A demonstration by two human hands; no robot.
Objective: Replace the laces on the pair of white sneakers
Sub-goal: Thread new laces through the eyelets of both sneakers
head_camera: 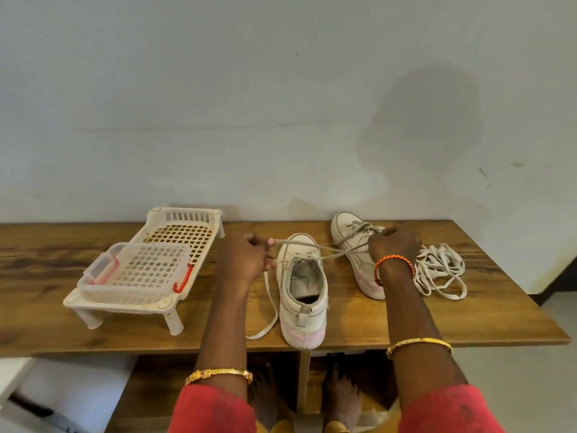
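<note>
Sneakers (302, 285) on wooden table (468, 307) by wall (281, 89); each hand's grip pinches lace (327, 254).

Table (468, 307): brown wood grain with darker streaks.
Near sneaker (302, 295): white, pale pink sole band, grey lining.
Far sneaker (352, 242): white, pink sole band, greyish lace (312, 243).
Loose laces (440, 270): white.
Rack (184, 242): cream plastic, square grid pattern.
Box (137, 273): clear, with red clips.
Wall (218, 104): pale grey-white.
Sleeves (446, 410): red.
Bangles (420, 342): gold.
Wrist thread (394, 260): orange-red, twisted.
</note>
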